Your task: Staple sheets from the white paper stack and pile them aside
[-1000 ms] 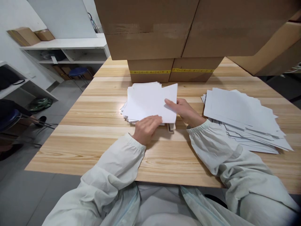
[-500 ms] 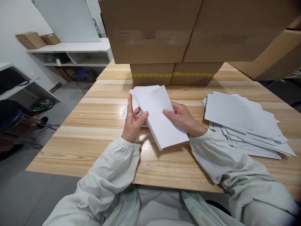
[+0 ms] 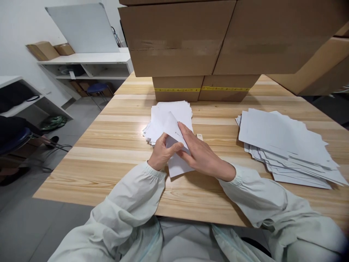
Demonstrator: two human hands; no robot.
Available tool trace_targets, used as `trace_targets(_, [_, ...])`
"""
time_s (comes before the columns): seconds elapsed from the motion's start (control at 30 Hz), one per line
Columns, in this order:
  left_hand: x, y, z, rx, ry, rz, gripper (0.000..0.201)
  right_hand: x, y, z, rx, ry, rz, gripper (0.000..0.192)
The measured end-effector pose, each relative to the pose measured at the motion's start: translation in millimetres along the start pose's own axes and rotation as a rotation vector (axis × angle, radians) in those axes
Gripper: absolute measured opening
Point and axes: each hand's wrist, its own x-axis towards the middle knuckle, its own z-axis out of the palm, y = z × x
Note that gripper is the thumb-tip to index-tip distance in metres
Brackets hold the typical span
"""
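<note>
Folded white paper [image 3: 179,168] is between my hands, low over the table, with its upper part bent up at an angle. My left hand [image 3: 163,152] grips its left side, thumb on top and fingers partly hidden underneath. From the right, my right hand [image 3: 203,156] holds the paper, its fingers stretched along the upper part and its thumb near the left thumb. Just beyond lies an uneven stack of white paper [image 3: 178,106]. A small white object [image 3: 200,137] sits beside my right fingers, mostly hidden.
A larger, fanned pile of white sheets [image 3: 283,136] lies to the right on the wooden table [image 3: 114,160]. Large cardboard boxes [image 3: 177,40] stand stacked at the back. Beyond the table's left edge are white shelves [image 3: 84,56], a blue stool [image 3: 97,88] and part of a seated person.
My right hand has moved left across the paper, close to my left hand. The left hand has closed from spread fingers to a grip, and the paper has turned and bent upward.
</note>
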Motion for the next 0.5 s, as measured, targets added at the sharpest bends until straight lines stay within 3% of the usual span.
trace_targets(0.5, [0.2,-0.7,0.8,-0.020,0.086,0.013,0.054,2.6,-4.2,-8.6,0.061,-0.082,0.082,0.104])
